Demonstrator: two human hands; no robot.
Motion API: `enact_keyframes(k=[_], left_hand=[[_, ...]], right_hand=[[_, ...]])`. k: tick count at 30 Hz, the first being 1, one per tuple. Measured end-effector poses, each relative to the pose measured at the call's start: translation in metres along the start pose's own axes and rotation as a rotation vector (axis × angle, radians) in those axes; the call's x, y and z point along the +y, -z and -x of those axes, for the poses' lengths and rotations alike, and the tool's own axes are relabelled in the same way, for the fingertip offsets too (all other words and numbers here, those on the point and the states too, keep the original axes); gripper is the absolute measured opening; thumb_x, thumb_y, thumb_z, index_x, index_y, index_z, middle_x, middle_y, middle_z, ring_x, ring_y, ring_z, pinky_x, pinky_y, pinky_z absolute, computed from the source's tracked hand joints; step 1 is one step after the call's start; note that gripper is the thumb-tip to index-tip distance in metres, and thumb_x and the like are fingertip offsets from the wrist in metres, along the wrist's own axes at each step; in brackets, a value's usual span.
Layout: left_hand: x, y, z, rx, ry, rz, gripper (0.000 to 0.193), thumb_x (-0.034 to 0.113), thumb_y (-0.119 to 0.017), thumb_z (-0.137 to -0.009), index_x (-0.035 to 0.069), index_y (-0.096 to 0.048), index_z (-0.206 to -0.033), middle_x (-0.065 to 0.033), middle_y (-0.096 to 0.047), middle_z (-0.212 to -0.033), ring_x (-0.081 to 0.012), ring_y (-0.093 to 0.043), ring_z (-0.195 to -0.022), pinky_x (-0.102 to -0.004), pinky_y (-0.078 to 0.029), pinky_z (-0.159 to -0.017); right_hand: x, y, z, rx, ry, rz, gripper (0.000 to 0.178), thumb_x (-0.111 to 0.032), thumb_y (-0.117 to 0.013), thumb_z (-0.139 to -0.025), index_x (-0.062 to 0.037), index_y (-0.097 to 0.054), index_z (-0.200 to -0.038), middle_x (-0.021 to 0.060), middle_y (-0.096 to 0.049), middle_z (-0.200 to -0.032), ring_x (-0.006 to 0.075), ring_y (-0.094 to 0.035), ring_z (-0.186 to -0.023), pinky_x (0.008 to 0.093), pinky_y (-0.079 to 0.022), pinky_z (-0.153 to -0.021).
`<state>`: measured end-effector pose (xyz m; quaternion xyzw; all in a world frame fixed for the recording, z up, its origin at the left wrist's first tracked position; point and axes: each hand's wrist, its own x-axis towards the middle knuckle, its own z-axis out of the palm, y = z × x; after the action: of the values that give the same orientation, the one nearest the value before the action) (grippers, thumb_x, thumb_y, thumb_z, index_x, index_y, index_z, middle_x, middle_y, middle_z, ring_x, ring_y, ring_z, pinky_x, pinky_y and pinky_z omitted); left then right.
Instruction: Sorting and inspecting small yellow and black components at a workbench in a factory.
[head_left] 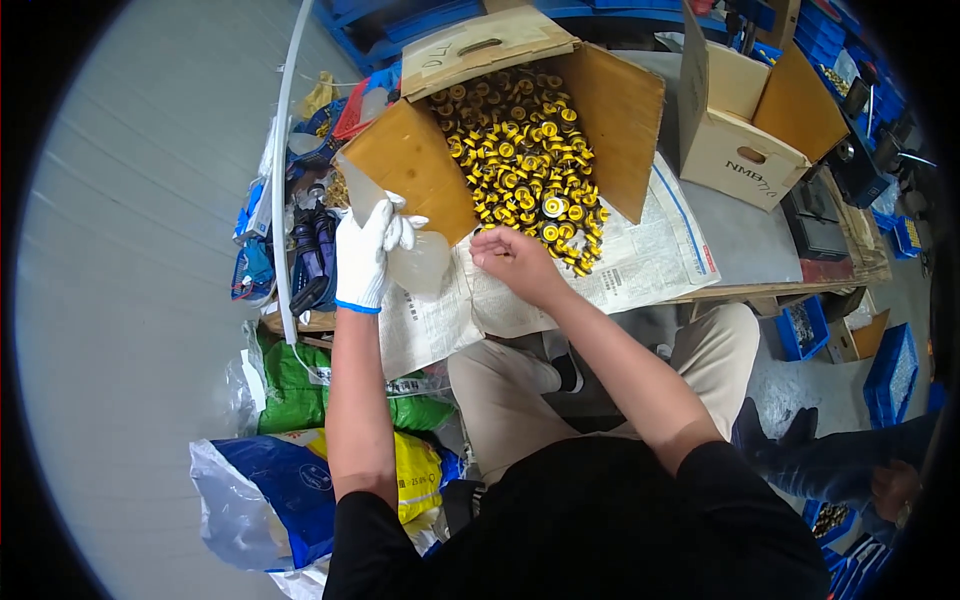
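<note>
Across the newspaper (650, 262) on the grey worktop (745, 250), a heap of yellow-and-black flanged parts (520, 178) runs out of a cardboard box (615, 130) whose mouth faces the person. Set that way, with its flaps spread to both sides, the box probably lets the parts come within easy reach while the flaps fence them in; the paper likely shields the surface beneath. At the near edge of the heap is the bare right hand (520, 264), its fingers curled inward; whether they pinch a part I cannot tell. Beside the box's left flap is the left hand (362, 255), in a white glove that perhaps guards the skin, its fingers bent and close together next to a translucent plastic piece (424, 266); I cannot tell whether they grip it. Well to the right of the heap, an open carton (735, 155) stands upright, presumably placed there to stay out of the arms' way
</note>
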<state>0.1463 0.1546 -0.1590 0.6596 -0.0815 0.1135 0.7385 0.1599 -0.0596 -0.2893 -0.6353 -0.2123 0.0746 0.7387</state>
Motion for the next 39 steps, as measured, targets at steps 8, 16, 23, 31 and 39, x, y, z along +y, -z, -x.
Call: enact_keyframes(k=[8, 16, 23, 31, 39], left_hand=[[-0.007, -0.059, 0.018, -0.168, 0.205, 0.431, 0.026, 0.03, -0.061, -0.106, 0.004, -0.062, -0.107, -0.0027, -0.057, -0.07, -0.0241, -0.065, -0.075, -0.0506, -0.056, -0.093], [-0.03, -0.063, 0.026, 0.047, 0.213, 0.138, 0.034, 0.036, -0.062, -0.104, 0.002, -0.064, -0.105, -0.0173, -0.073, -0.099, -0.0265, -0.069, -0.092, -0.043, -0.055, -0.09], [-0.026, -0.075, 0.025, -0.355, 0.237, 0.566, 0.034, 0.039, -0.064, -0.104, 0.007, -0.058, -0.093, -0.0133, -0.065, -0.087, -0.0331, -0.065, -0.092, -0.051, -0.052, -0.094], [0.008, -0.066, 0.028, -0.19, 0.242, -0.105, 0.025, 0.025, -0.07, -0.099, 0.001, -0.065, -0.105, -0.013, -0.072, -0.098, -0.0239, -0.071, -0.093, -0.039, -0.057, -0.087], [0.002, -0.065, 0.01, -0.196, 0.181, -0.193, 0.025, 0.007, -0.069, -0.096, -0.001, -0.062, -0.118, -0.0094, -0.072, -0.1, -0.0173, -0.07, -0.088, -0.0323, -0.057, -0.083]], right_hand=[[-0.036, 0.027, 0.013, -0.506, -0.256, -0.541, 0.066, -0.04, -0.077, -0.091, -0.0037, -0.054, -0.141, 0.0053, -0.062, -0.137, 0.0149, -0.057, -0.127, 0.0354, -0.047, -0.104], [-0.079, -0.001, 0.112, 0.042, 0.569, 0.826, 0.036, -0.022, -0.086, -0.077, -0.0136, -0.07, -0.108, 0.0052, -0.068, -0.106, 0.0286, -0.063, -0.106, 0.0446, -0.042, -0.108], [-0.054, 0.07, 0.054, -0.124, -0.177, -0.372, 0.027, -0.01, -0.075, -0.092, -0.0056, -0.066, -0.117, 0.0015, -0.07, -0.112, 0.0139, -0.062, -0.109, 0.0348, -0.049, -0.099], [-0.066, 0.008, 0.113, 0.04, 0.706, 0.654, 0.026, -0.013, -0.077, -0.09, -0.0076, -0.062, -0.111, 0.005, -0.065, -0.115, 0.0166, -0.061, -0.11, 0.0349, -0.051, -0.094], [-0.021, -0.038, 0.058, 0.318, 0.08, 0.002, 0.037, -0.014, -0.079, -0.084, -0.0071, -0.06, -0.114, 0.0115, -0.057, -0.123, 0.0265, -0.061, -0.114, 0.0396, -0.054, -0.09]])
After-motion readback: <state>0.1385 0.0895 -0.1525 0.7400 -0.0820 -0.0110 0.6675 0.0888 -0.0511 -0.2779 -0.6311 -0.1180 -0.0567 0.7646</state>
